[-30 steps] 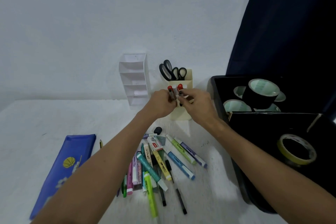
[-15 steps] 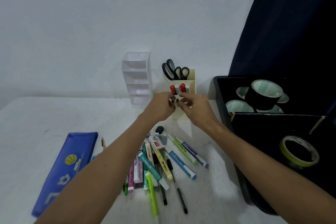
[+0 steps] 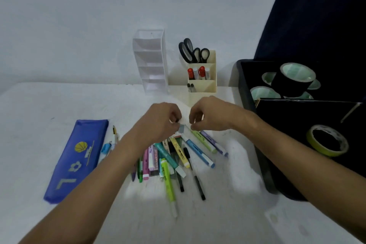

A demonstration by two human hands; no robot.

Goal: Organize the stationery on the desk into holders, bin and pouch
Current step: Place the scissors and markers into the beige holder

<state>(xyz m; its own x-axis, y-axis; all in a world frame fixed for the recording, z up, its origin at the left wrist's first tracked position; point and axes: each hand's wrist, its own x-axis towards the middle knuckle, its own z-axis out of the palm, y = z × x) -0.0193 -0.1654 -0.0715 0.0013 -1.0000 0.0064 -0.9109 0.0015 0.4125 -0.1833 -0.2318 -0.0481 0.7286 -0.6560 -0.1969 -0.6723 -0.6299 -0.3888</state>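
My left hand (image 3: 158,121) and my right hand (image 3: 212,114) hover side by side, fingers curled, over the far end of a pile of highlighters and pens (image 3: 172,156) on the white desk. The left fingertips touch a small grey piece (image 3: 181,128) at the top of the pile; whether they grip it is unclear. Nothing shows in the right hand. Behind the hands stands a cream holder (image 3: 207,86) with black scissors (image 3: 190,50), red-capped markers (image 3: 201,71) and two dark pens. A blue pouch (image 3: 79,156) lies at the left.
A white tiered holder (image 3: 151,61) stands against the wall, left of the cream one. At the right a black bin (image 3: 245,89) holds tape rolls (image 3: 293,81), with a yellow tape roll (image 3: 326,141) on a black lid. Two pens (image 3: 111,142) lie beside the pouch.
Both hands have left the cream holder and dropped back toward me to the pile. The red-capped markers they held now stand in the holder's middle slot.
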